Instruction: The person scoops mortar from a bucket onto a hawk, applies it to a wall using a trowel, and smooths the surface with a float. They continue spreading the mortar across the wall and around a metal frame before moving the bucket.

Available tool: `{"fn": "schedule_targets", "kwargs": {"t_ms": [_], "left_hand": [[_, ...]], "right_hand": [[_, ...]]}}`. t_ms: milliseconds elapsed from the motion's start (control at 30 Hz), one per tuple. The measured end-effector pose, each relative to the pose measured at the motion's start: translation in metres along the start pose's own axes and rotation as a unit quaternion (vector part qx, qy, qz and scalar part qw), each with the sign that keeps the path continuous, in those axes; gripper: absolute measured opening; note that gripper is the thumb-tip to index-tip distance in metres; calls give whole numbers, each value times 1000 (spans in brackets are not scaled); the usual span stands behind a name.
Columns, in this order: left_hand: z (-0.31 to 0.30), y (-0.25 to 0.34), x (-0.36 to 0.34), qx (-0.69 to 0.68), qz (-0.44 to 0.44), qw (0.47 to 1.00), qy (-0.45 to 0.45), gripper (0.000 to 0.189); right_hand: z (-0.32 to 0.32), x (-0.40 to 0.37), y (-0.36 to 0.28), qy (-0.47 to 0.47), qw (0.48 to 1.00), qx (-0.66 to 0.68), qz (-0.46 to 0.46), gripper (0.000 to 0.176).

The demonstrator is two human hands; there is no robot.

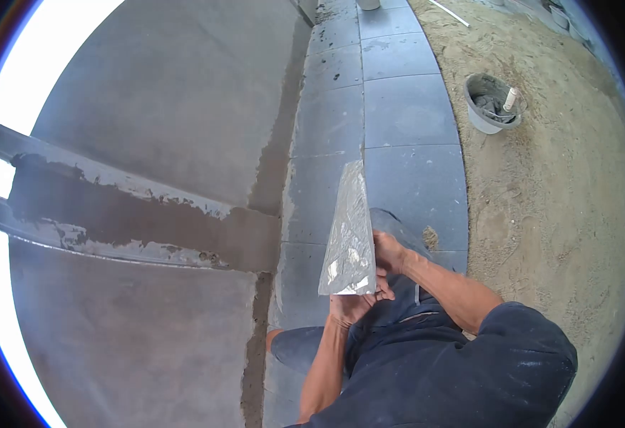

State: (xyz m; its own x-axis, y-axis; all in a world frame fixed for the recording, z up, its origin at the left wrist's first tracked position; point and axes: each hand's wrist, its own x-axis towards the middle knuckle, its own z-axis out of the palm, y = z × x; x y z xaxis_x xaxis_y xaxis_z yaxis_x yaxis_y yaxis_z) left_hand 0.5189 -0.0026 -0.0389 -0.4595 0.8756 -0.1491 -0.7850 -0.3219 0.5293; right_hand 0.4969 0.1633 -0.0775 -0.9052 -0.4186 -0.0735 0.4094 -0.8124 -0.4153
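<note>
Just above my grip the trowel (348, 228) stands stiff, thin and mortar-slick, probably light but sharp-edged, so my left hand (352, 307) is closed under its wide heel and my right hand (391, 253) clamps the edge beside it.

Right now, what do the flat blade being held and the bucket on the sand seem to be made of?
Blade: looks like bare metal, probably steel; glossy, with bright glints and grey smears.
Bucket: pale grey, matte and smeared, likely plastic or rubber; I cannot tell which.
</note>
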Motion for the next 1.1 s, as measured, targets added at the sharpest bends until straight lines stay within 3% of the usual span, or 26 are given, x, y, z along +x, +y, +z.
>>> {"fn": "schedule_targets", "kwargs": {"t_ms": [33,100,133,200,267,300,400,500,633,733,800,1000,1100], "left_hand": [[4,0,4,4,-8,1000,-5,72],[9,-2,10,7,24,994,104,63],[10,-2,15,10,17,995,97,63],[11,-2,25,-32,4,993,110,53],[12,-2,34,-56,11,993,105,44],[10,-1,33,-66,11,993,95,45],[7,3,28,-28,18,994,102,46],[0,6,16,-27,41,992,113,45],[-10,10,4,-18,60,988,140,42],[-20,13,-1,-37,61,987,147,43],[-22,15,-3,-32,82,983,161,43],[-37,16,-15,-27,126,972,195,44],[-50,12,-23,-48,105,972,206,48]], "right_hand": [[23,-9,-6,92,993,-68,1,70],[15,-10,0,105,991,-78,8,72],[12,-10,-5,115,989,-90,25,74],[5,-17,-17,131,987,-93,10,68],[-17,-17,-34,154,949,-263,-86,59],[-53,-17,-45,185,938,-265,-125,48],[-125,-42,-107,411,869,-84,-261,34],[-223,-69,-172,516,763,11,-389,48],[-270,-100,-246,512,686,140,-497,73],[-283,-117,-280,510,641,221,-530,81],[-287,-127,-289,510,635,241,-527,83],[-310,-138,-311,455,702,245,-491,91],[-317,-139,-321,468,709,231,-474,95]]}}
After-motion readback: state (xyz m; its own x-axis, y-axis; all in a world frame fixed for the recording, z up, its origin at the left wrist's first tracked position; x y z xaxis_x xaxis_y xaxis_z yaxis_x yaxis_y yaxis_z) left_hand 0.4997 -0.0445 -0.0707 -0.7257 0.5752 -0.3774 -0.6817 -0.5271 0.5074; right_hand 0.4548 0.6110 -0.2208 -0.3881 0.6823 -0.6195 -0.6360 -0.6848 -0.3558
